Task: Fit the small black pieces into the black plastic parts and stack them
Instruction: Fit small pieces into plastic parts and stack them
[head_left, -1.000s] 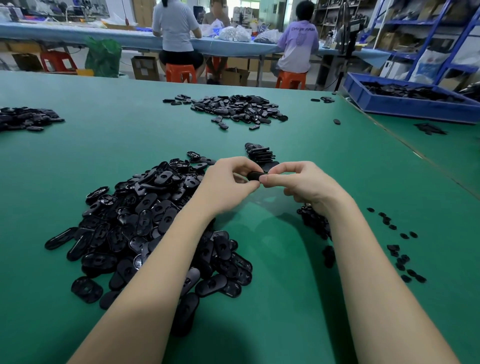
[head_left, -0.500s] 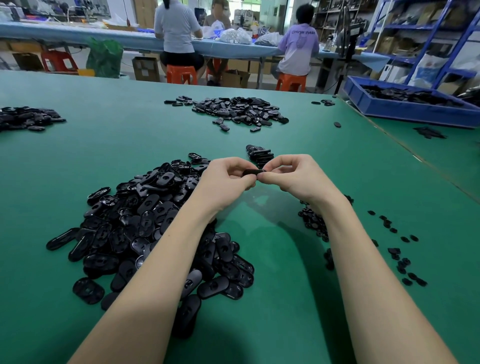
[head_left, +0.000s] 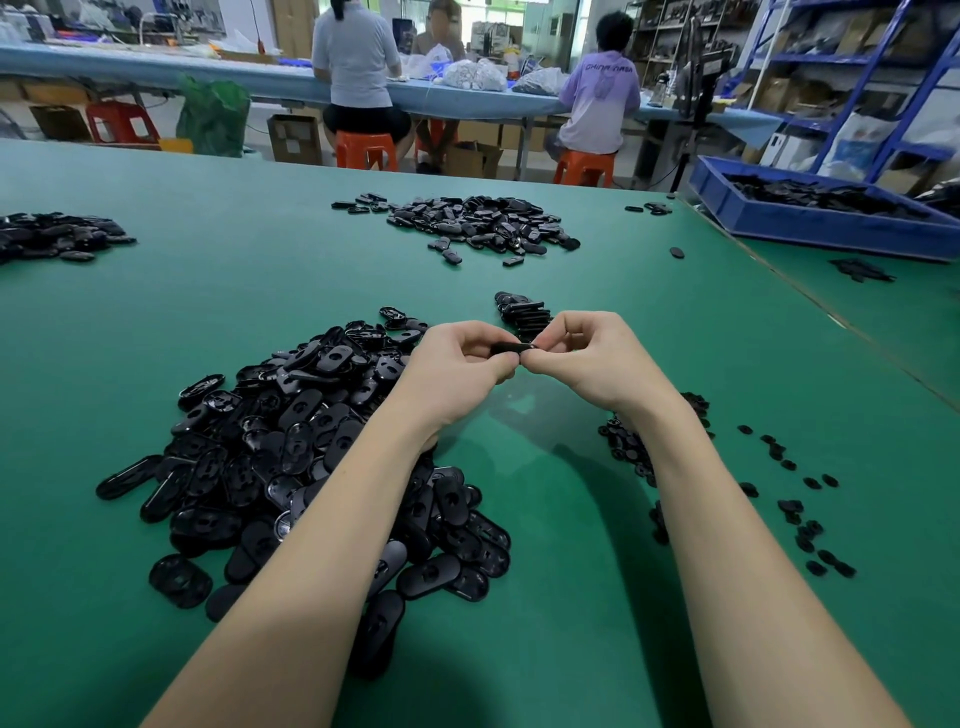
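Note:
Both hands meet above the green table (head_left: 545, 597). My left hand (head_left: 457, 369) and my right hand (head_left: 592, 358) pinch one black oval plastic part (head_left: 511, 347) between their fingertips, held edge-on. A big heap of the same oval parts (head_left: 311, 447) lies under my left forearm. Small black pieces (head_left: 795, 499) are scattered to the right, with more bunched beneath my right wrist. Just beyond the hands stands a short stack of parts (head_left: 522, 312). Whether a small piece sits in the held part is hidden by my fingers.
Another heap of parts (head_left: 478, 221) lies farther back in the middle, and a smaller heap (head_left: 52, 236) at far left. A blue tray (head_left: 810, 215) of black parts sits at the right rear. Three people sit at a bench beyond the table.
Both hands have lifted slightly and moved away from me, toward the stack, still holding the part between them. The part has turned more edge-on.

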